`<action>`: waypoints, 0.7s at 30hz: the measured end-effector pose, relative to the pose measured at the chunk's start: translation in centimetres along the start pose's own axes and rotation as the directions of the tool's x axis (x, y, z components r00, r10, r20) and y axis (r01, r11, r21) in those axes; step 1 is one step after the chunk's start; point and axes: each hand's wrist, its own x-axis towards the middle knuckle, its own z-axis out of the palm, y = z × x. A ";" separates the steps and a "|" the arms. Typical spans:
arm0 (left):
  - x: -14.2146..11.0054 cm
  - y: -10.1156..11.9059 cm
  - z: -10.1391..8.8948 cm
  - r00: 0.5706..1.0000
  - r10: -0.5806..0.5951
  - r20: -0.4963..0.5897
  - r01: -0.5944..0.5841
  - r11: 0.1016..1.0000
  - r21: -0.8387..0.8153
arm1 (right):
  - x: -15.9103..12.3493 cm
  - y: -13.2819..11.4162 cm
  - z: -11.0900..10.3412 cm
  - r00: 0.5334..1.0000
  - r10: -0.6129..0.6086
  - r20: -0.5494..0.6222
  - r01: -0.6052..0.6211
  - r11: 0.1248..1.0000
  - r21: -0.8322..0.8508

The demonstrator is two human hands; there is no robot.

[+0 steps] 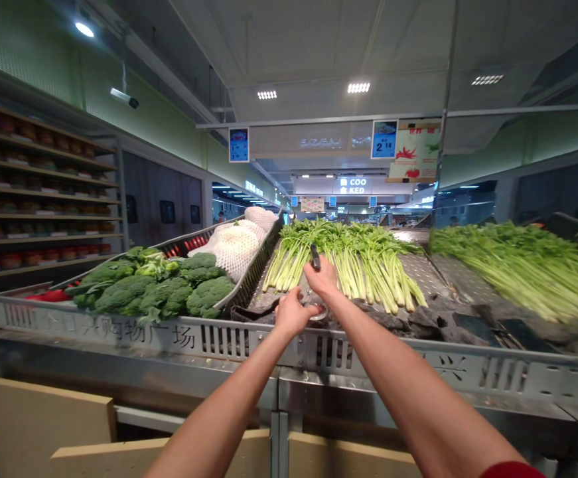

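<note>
My right hand (pixel 322 275) is closed around a small black object (pixel 314 255) that juts up past the fingers like a handle; its exact kind is hidden by the grip. Lower and just to the left, my left hand (pixel 296 313) has curled fingers and its thumb against a clear, round, shiny item (pixel 319 312), too small to name. Both hands are over the front of the display. Behind them lie bunches of green celery (pixel 368 259), leaves to the back and pale stalks to the front.
Broccoli (pixel 164 292) and white foam-net-wrapped produce (pixel 233 242) fill a black-sided section on the left. A grey slotted rail (pixel 154 335) runs along the front. At right, a mirror (pixel 512 265) reflects the celery. Price signs (pixel 385 139) hang overhead; shelves of jars (pixel 40 192) stand far left.
</note>
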 end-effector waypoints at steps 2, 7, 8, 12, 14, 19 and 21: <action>-0.3 -0.4 -0.3 0.999 -0.035 0.001 0.035 0.999 0.038 | -0.3 -0.1 0.8 1.000 0.002 0.016 -0.002 1.000 -0.004; -0.1 -0.5 -1.1 0.999 -0.034 -0.006 0.035 0.998 0.059 | -0.2 -0.6 1.4 1.000 0.017 -0.004 -0.016 0.999 0.045; 0.1 -0.3 -1.3 1.000 -0.030 -0.010 0.030 0.998 0.052 | -0.1 -0.9 1.3 1.000 0.011 -0.013 -0.011 0.998 0.056; 1.0 0.6 -2.4 0.999 -0.017 -0.031 0.017 1.000 0.017 | 0.7 -2.2 0.5 0.996 -0.021 -0.085 0.029 0.996 0.085; 1.5 1.1 -2.9 0.999 0.008 -0.038 -0.008 1.000 0.020 | 1.0 -2.8 0.0 0.993 -0.027 -0.118 0.038 0.995 0.096; 2.0 2.0 -3.1 0.998 0.051 -0.024 -0.050 0.997 0.058 | 1.5 -3.2 -0.7 0.994 0.014 -0.112 -0.006 0.997 0.072; 1.9 2.0 -2.7 0.999 0.043 -0.010 -0.042 0.997 0.064 | 1.5 -2.8 -0.8 0.996 0.024 -0.083 -0.021 0.999 0.034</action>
